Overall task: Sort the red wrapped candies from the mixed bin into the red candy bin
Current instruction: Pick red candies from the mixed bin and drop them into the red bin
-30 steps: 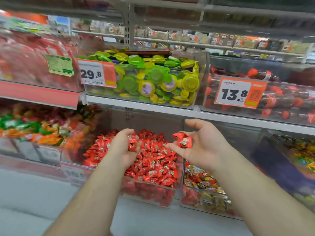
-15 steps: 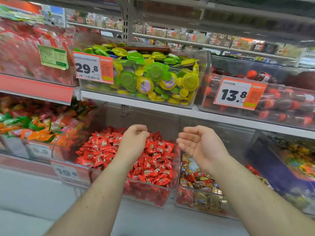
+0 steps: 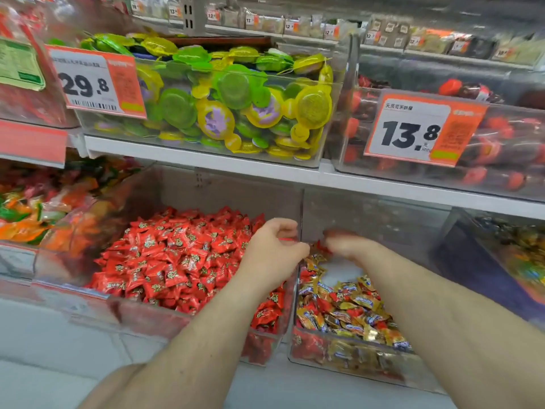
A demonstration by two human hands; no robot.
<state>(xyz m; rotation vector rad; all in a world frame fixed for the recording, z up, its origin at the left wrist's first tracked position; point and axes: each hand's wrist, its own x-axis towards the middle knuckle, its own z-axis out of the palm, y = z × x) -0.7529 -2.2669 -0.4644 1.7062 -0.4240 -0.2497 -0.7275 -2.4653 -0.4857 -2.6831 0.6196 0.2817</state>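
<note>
Shop shelving (image 3: 206,160) holds clear bins: the red candy bin (image 3: 165,315) sits wall to wall against the mixed bin (image 3: 348,354), whose back half shows bare floor, where the blurred right hand (image 3: 343,245) reaches, grip unreadable, while the left hand (image 3: 272,252), fingers loosely curled, hovers at the shared wall.

2 bare forearms, no sleeves; hands (image 3: 272,249) ungloved.
</note>
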